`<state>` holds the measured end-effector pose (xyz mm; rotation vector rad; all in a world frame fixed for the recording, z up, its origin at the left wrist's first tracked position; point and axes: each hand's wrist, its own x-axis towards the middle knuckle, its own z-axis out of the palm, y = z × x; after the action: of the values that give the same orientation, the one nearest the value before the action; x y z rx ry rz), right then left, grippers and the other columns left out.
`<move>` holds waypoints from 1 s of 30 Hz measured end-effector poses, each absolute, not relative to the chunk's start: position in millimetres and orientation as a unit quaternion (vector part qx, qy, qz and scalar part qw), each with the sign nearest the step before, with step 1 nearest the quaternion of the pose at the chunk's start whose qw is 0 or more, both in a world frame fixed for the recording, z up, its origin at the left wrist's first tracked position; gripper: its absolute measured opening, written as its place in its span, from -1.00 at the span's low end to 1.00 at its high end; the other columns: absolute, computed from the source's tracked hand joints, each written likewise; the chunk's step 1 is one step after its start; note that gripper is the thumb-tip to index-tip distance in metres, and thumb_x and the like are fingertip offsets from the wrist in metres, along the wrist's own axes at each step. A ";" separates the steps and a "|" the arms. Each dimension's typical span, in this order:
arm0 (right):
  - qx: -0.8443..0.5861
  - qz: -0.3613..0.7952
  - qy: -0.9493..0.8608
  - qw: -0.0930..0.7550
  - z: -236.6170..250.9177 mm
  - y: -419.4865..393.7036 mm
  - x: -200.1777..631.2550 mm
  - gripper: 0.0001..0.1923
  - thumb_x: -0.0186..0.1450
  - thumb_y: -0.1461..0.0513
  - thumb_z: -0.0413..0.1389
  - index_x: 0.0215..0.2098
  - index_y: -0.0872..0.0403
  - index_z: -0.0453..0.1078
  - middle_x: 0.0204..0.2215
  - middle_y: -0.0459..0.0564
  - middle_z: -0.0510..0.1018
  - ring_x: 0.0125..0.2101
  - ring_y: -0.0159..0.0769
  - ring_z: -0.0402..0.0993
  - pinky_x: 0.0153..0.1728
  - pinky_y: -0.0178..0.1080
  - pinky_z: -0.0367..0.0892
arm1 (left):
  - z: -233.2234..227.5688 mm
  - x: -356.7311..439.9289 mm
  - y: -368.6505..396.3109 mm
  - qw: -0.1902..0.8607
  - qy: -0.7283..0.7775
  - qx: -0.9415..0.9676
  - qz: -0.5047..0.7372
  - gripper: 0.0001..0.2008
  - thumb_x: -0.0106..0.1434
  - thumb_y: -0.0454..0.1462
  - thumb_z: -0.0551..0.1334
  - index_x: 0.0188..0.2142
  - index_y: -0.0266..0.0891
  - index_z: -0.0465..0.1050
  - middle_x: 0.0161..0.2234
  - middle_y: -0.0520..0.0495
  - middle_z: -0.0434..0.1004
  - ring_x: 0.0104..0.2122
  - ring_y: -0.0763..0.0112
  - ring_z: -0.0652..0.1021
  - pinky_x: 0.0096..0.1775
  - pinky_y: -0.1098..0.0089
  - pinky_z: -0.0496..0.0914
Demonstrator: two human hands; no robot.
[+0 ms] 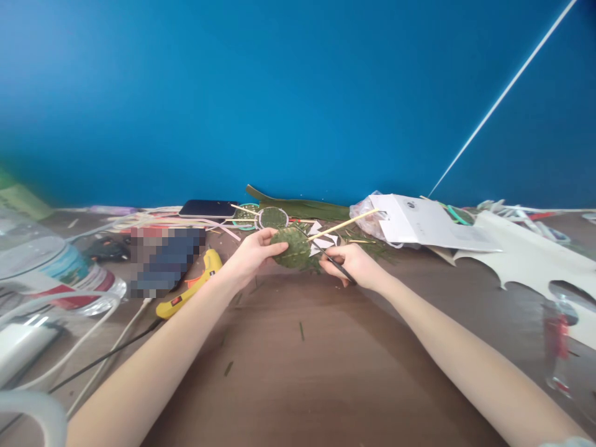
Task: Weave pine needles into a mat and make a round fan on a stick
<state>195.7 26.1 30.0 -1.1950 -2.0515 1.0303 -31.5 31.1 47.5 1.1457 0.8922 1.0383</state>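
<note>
My left hand (255, 256) pinches the edge of a round green leaf fan (292, 247) between thumb and fingers. A thin pale wooden stick (347, 223) runs out of the fan toward the upper right. My right hand (352, 264) is closed around slim dark scissors (339, 268), their loops mostly hidden by the fingers. Their narrow tip lies at the fan's upper right part; whether the blades are apart I cannot tell. White cut paper pieces (321, 237) and green trimmings lie just behind the hands. Beyond them rests a smaller round fan (272, 218) with a pale rim.
A yellow glue gun (190, 285), a black phone (207, 209), cables and a plastic bottle (56, 267) stand or lie at left. A white paper bag (433, 221) and cut white card (521, 251) are at right. Behind rises a blue wall (298, 99).
</note>
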 end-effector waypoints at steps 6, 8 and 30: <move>-0.450 0.384 -0.762 0.263 32.3 24.6 194.5 -0.77 0.16 0.13 0.06 -0.55 0.10 0.30 -0.76 -0.20 0.27 -0.78 -0.50 0.18 -0.70 -0.37 0.19 | 47.3 -31.7 30.7 0.622 0.389 0.499 0.462 -0.69 -0.07 -0.26 0.40 -0.31 -0.27 0.42 -0.33 0.00 0.57 -0.36 0.47 0.54 -0.27 0.45 0.38; -0.452 0.388 -0.761 0.257 33.3 24.0 194.2 -0.75 0.17 0.10 0.06 -0.55 0.10 0.29 -0.79 -0.21 0.25 -0.78 -0.48 0.20 -0.68 -0.37 0.21 | 46.7 -32.5 31.0 0.625 0.386 0.501 0.458 -0.69 -0.06 -0.26 0.39 -0.30 -0.26 0.42 -0.34 0.00 0.57 -0.36 0.46 0.54 -0.27 0.44 0.39; -0.440 0.361 -0.779 0.262 32.5 23.9 192.4 -0.88 0.11 0.24 0.03 -0.57 0.10 0.28 -0.71 -0.21 0.29 -0.77 -0.53 0.21 -0.71 -0.43 0.21 | 48.4 -31.2 28.0 0.603 0.403 0.545 0.420 -0.70 -0.04 -0.23 0.37 -0.30 -0.25 0.43 -0.34 -0.03 0.58 -0.34 0.38 0.55 -0.24 0.37 0.40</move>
<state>192.4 23.9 32.5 -1.1899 -2.1090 0.9779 -31.2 28.0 48.4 1.2623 0.9342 0.9721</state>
